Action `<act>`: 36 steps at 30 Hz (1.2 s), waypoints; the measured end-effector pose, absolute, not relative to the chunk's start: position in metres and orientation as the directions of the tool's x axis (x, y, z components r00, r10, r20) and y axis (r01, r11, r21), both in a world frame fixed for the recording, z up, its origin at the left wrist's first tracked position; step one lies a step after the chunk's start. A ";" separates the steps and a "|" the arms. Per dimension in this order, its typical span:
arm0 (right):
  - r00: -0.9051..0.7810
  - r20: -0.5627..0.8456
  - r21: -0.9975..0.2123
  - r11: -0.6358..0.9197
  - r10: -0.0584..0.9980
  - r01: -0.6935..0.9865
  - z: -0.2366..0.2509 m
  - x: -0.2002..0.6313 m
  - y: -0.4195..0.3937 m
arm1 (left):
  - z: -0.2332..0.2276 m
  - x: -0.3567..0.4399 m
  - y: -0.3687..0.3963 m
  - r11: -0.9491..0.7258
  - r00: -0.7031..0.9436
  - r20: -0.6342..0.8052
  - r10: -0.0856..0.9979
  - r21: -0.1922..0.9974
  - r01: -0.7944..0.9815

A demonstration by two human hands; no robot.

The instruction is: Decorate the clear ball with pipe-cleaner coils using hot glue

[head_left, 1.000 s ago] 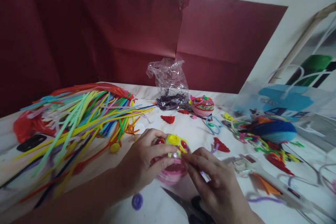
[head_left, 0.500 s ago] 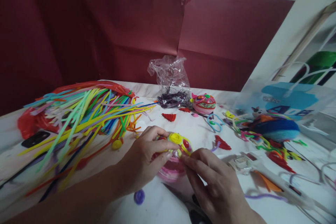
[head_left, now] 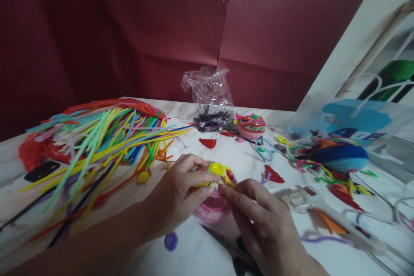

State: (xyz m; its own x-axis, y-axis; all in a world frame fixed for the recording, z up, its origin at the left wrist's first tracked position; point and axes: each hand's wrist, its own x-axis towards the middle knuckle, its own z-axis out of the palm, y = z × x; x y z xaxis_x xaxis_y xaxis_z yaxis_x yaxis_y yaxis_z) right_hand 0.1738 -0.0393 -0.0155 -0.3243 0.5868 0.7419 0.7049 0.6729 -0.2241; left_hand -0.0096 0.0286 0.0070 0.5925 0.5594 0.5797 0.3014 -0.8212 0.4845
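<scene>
By the curled left hand (head_left: pixel 189 181), the left side of a pink craft piece (head_left: pixel 211 213) is clasped toward the table's (head_left: pixel 190 258) near edge; its front trim (head_left: pixel 214 186) is pinched by the right hand (head_left: pixel 260 217). Probably light and slippery, it is best held by its lower sides.

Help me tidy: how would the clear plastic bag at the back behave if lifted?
The clear plastic bag would likely be floppy and light, its thin film being crumpled. Its bottom would probably hang heaviest, since the dark contents sit there.
</scene>
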 end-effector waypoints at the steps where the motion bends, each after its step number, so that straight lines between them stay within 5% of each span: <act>1: -0.327 0.747 -0.219 0.678 0.579 0.702 -0.016 0.175 -0.040 | 0.007 -0.009 0.029 -0.824 0.589 0.586 0.556 0.483 0.297; 17: -0.232 0.733 -0.346 0.644 0.640 0.682 -0.014 0.171 -0.039 | 0.008 -0.008 0.026 -0.789 0.543 0.581 0.606 0.525 0.318; 36: -0.223 0.756 -0.297 0.627 0.615 0.721 -0.014 0.168 -0.040 | 0.008 -0.003 0.026 -0.781 0.495 0.608 0.620 0.533 0.324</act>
State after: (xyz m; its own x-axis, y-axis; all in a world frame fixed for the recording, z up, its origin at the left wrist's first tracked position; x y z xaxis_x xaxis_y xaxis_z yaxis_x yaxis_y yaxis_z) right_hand 0.1682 -0.0395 -0.0140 -0.2231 0.6148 0.7565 0.7205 0.6267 -0.2969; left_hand -0.0026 0.0257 0.0077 0.4949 0.6204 0.6085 0.3238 -0.7814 0.5334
